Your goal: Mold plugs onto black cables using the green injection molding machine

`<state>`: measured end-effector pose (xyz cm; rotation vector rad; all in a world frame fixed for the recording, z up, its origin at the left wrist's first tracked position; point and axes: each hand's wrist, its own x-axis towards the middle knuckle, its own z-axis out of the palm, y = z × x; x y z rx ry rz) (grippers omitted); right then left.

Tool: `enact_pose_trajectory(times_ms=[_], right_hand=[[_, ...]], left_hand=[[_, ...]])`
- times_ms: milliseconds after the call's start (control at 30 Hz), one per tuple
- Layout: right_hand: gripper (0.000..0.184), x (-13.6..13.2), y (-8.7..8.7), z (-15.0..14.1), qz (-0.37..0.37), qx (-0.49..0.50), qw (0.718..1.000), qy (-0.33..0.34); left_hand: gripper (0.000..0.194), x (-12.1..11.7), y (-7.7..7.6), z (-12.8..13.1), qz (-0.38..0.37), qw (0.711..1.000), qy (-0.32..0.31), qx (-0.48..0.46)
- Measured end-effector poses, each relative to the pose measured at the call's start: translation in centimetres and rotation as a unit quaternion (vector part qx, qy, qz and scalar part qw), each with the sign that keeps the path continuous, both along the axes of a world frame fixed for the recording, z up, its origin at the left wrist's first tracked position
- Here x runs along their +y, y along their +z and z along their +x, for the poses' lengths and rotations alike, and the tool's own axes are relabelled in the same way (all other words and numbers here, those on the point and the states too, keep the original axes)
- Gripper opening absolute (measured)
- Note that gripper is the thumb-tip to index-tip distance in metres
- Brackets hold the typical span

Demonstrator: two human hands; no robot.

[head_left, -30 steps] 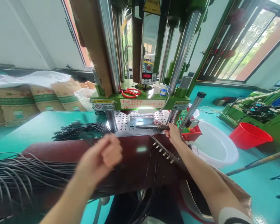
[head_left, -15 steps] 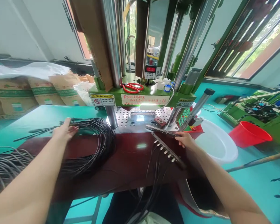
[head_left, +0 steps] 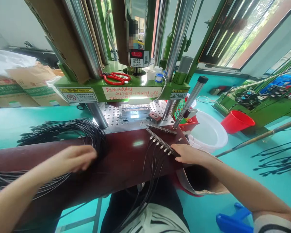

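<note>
My left hand lies on the dark red worktop, fingers stretched out over a bundle of black cables. My right hand rests flat on the near end of a metal strip that holds a row of cable plugs, whose black leads hang over the table's front edge. A second metal strip lies just behind it. Behind both is the perforated steel bed of a green vertical press.
Red scissors and small tape rolls sit on the press's green platen. A white basin and a red bucket stand to the right. Paper sacks are stacked at the left. A blue stool shows at bottom right.
My left hand drew back from the far cable bundle toward me along the worktop. My right hand slid down the plug strip to its near end. The view moved closer to the press.
</note>
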<state>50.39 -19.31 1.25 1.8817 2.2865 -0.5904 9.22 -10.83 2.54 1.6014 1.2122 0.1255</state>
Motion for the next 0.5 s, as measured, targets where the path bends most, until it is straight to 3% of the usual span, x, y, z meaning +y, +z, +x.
enact_pose_trajectory(times_ms=[67,133,333,500], right_hand=[[0.024,0.0,0.0,-0.7,-0.008,-0.042,0.999,-0.003],[0.025,0.8,0.2,-1.1,-0.018,-0.075,0.997,-0.017],[0.033,6.1,2.1,-1.3,0.031,-0.117,0.99,-0.074],[0.033,10.9,3.4,-2.2,0.1,-0.103,0.986,-0.08]], left_hand=[[0.027,-1.9,-0.6,3.1,-0.016,0.992,-0.126,0.016],[0.029,-3.1,-1.6,5.8,-0.021,0.985,-0.172,0.003],[0.038,-3.8,-4.7,10.8,-0.012,0.988,-0.143,-0.056],[0.052,-2.8,-6.1,12.4,-0.087,0.983,-0.053,-0.15]])
